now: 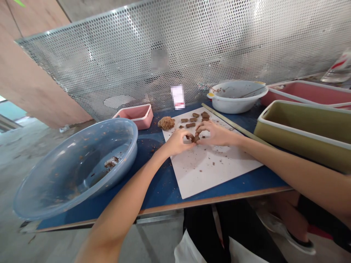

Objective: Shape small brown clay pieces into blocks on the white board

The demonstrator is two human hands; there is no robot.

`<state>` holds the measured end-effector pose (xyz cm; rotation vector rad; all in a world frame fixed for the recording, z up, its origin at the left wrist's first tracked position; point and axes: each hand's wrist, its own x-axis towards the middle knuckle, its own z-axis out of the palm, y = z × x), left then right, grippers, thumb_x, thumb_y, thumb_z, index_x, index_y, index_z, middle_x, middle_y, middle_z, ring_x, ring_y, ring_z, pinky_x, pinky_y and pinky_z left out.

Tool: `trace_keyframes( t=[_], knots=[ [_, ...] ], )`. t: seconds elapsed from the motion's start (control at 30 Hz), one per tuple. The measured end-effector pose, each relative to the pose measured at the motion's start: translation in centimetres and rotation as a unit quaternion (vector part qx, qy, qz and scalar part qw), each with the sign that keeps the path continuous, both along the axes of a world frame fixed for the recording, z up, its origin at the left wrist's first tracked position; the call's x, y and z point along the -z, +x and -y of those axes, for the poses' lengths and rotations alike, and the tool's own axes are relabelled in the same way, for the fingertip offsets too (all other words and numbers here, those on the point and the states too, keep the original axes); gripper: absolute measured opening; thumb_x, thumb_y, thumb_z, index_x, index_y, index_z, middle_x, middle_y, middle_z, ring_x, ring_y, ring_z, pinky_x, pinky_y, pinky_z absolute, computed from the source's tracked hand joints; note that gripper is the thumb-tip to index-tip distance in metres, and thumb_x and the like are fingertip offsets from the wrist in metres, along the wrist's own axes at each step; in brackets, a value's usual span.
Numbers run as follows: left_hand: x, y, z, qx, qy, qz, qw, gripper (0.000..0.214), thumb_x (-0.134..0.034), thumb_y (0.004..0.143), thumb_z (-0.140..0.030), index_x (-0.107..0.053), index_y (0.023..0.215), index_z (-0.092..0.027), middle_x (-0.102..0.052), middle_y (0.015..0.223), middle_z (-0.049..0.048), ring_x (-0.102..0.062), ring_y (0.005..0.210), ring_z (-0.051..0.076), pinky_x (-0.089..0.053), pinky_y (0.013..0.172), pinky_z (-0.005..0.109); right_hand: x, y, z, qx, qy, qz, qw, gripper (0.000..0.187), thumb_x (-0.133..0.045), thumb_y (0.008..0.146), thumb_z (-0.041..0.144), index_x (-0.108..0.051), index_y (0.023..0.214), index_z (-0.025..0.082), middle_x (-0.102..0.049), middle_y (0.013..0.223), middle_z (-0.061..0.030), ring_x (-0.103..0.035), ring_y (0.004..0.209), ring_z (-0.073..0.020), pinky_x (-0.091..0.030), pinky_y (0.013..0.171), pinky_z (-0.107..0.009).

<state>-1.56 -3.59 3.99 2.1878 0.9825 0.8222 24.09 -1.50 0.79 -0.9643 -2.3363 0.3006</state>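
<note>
Over a white board (189, 182), my left hand (178, 141) and my right hand (215, 133) meet with curled fingers. Between their fingertips is a small brown clay-like piece (195, 139), which both hands pinch. Just beyond them on the board lie several short brown pieces (190, 125), some like stubby rolls. At the board's far left corner sits a rough, light-brown fibrous lump (166, 123). Dark crumbs are scattered on the board around and in front of my hands. My fingers partly hide the held piece.
A big blue basin (74, 157) with some brown residue stands left. Behind it is a small pink tub (146, 116). At right are a white basin (233, 104), an olive planter (296, 135), a pink planter (309, 87) and a long stick (236, 126). Perforated metal (109, 54) closes the back.
</note>
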Motion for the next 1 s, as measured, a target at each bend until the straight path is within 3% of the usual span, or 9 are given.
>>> trace_keyframes(
  t=[0.13, 0.27, 0.57, 0.77, 1.0],
  knots=[
    [0.0, -0.2, 0.1, 0.017, 0.013, -0.028, 0.999, 0.011, -0.092, 0.082, -0.023, -0.082, 0.086, -0.024, -0.078, 0.099, 0.0088, -0.064, 0.104, 0.03, -0.044, 0.111, 0.045, 0.3, -0.1, 0.3, 0.013, 0.029, 0.03, 0.999, 0.019, -0.085, 0.092, 0.05, -0.081, 0.103, 0.035, -0.074, 0.127, -0.0072, -0.069, 0.126, -0.0352, -0.059, 0.107, -0.057],
    [0.1, -0.4, 0.1, 0.023, 0.02, -0.046, 0.998, 0.012, -0.092, 0.083, -0.026, -0.081, 0.09, -0.024, -0.076, 0.102, 0.0094, -0.062, 0.107, 0.032, -0.044, 0.11, 0.045, -0.1, -0.2, 0.8, -0.001, -0.016, 0.024, 1.0, 0.028, -0.084, 0.091, 0.055, -0.08, 0.107, 0.032, -0.071, 0.13, -0.0083, -0.065, 0.129, -0.0373, -0.054, 0.111, -0.065],
    [0.4, -0.8, -0.4, 0.033, 0.092, -0.135, 0.986, 0.019, -0.092, 0.086, -0.032, -0.08, 0.097, -0.023, -0.073, 0.103, 0.0104, -0.06, 0.113, 0.035, -0.047, 0.108, 0.049, -0.7, -0.7, 1.7, 0.016, -0.038, 0.06, 0.997, 0.028, -0.085, 0.089, 0.052, -0.079, 0.107, 0.031, -0.07, 0.133, -0.0104, -0.061, 0.131, -0.0407, -0.05, 0.11, -0.067],
    [0.3, -1.2, -0.6, 0.034, 0.106, -0.202, 0.973, 0.026, -0.09, 0.09, -0.035, -0.08, 0.111, -0.022, -0.071, 0.112, 0.0096, -0.062, 0.119, 0.034, -0.05, 0.111, 0.05, -1.6, -1.0, 2.3, 0.019, -0.088, 0.077, 0.993, 0.038, -0.081, 0.091, 0.063, -0.079, 0.111, 0.03, -0.067, 0.137, -0.0136, -0.056, 0.135, -0.0437, -0.044, 0.114, -0.067],
    [-0.2, -1.7, -0.7, 0.022, 0.08, -0.174, 0.981, 0.03, -0.091, 0.091, -0.037, -0.084, 0.117, -0.024, -0.069, 0.112, 0.0091, -0.067, 0.112, 0.032, -0.054, 0.107, 0.048, -1.6, -1.0, 2.3, 0.009, -0.082, 0.068, 0.994, 0.036, -0.081, 0.092, 0.059, -0.079, 0.112, 0.03, -0.067, 0.136, -0.0138, -0.056, 0.135, -0.044, -0.046, 0.112, -0.066]
  ],
)
